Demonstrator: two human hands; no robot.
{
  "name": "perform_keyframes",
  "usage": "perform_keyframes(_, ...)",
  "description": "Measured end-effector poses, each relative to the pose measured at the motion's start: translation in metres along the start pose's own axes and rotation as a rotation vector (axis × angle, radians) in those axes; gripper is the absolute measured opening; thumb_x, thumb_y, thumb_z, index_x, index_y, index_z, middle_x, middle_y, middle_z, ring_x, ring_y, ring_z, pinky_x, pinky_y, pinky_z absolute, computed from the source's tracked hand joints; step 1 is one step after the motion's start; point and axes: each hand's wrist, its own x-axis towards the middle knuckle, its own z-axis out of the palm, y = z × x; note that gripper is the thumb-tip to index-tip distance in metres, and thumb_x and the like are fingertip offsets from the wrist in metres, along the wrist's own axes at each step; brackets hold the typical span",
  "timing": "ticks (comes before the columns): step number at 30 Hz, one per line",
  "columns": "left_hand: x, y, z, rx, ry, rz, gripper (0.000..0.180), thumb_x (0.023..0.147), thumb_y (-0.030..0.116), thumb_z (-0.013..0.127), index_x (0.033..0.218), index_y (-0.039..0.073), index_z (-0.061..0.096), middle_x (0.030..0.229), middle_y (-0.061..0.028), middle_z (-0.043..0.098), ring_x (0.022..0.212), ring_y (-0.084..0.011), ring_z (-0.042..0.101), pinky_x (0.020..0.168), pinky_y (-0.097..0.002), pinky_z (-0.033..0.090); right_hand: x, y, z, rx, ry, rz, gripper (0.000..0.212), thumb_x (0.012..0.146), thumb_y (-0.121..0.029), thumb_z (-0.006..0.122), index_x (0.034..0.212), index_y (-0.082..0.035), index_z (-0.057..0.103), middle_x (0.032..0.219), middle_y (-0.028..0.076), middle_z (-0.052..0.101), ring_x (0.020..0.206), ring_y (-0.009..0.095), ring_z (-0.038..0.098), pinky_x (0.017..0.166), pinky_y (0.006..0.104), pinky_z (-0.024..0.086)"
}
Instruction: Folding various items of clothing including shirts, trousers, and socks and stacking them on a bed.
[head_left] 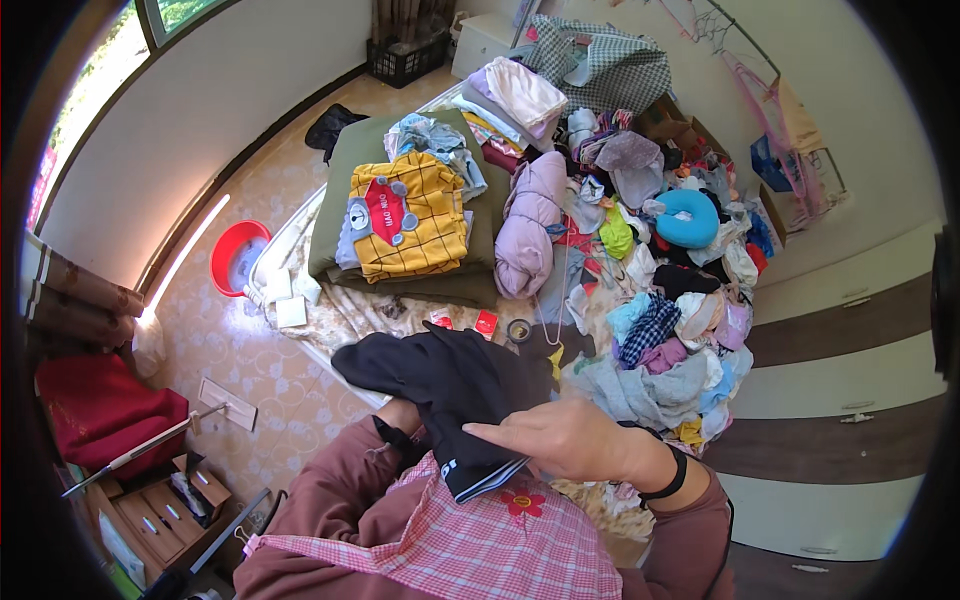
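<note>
A black garment (pixel 435 375) with a white-striped edge hangs bunched in front of my body; I cannot tell its exact kind. My left hand is hidden by the cloth, and only the wrist (pixel 400 415) shows at its lower left. Over the garment's right side lies my right hand (pixel 565 438), one finger stretched along the fabric and the others curled at its edge. Beyond it on the bed, a folded yellow checked top (pixel 415 235) with a red and grey bear patch rests on a dark green folded quilt (pixel 340 190).
A large heap of mixed clothes (pixel 660 320) covers the bed's right, with a blue neck pillow (pixel 687 218) on top. Beside the quilt lie a rolled lilac jacket (pixel 530 225) and folded clothes (pixel 510 100). A red basin (pixel 238 258) stands on the floor; drawers (pixel 830 410) line the right.
</note>
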Motion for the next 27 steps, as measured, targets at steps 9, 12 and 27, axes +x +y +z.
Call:
perform_keyframes(9, -0.034, 0.033, -0.029, 0.026, 0.149, 0.105, 0.053, 0.091, 0.037, 0.051, 0.132, 0.005, 0.043, 0.133, -0.0175, 0.046, 0.12, -0.0346, 0.048, 0.103, -0.0539, 0.035, 0.047, 0.01, -0.029, 0.251, 0.178, 0.133, 0.055, 0.067, 0.001, 0.06, 0.121, -0.007, 0.059, 0.077, 0.011, 0.061, 0.065, 0.028, 0.06, 0.058, 0.0329, 0.047)
perform_keyframes(12, -0.027, 0.046, -0.036, 0.032, 0.14, 0.137, 0.052, 0.091, 0.036, 0.052, 0.131, 0.005, 0.044, 0.131, -0.017, 0.048, 0.118, -0.0339, 0.049, 0.103, -0.0531, 0.036, 0.057, 0.009, -0.043, 0.333, 0.211, 0.181, 0.05, 0.07, 0.002, 0.06, 0.12, -0.005, 0.058, 0.08, 0.012, 0.063, 0.069, 0.028, 0.062, 0.06, 0.0315, 0.048)
perform_keyframes(27, -0.017, 0.072, -0.069, 0.019, 0.132, 0.368, 0.047, 0.089, 0.032, 0.058, 0.127, 0.006, 0.05, 0.124, -0.0145, 0.056, 0.113, -0.0304, 0.055, 0.1, -0.0492, 0.041, 0.049, 0.058, -0.081, 0.674, 0.669, 0.608, 0.019, 0.089, -0.01, 0.061, 0.104, 0.001, 0.064, 0.086, -0.004, 0.062, 0.078, 0.003, 0.051, 0.07, 0.02, 0.043)
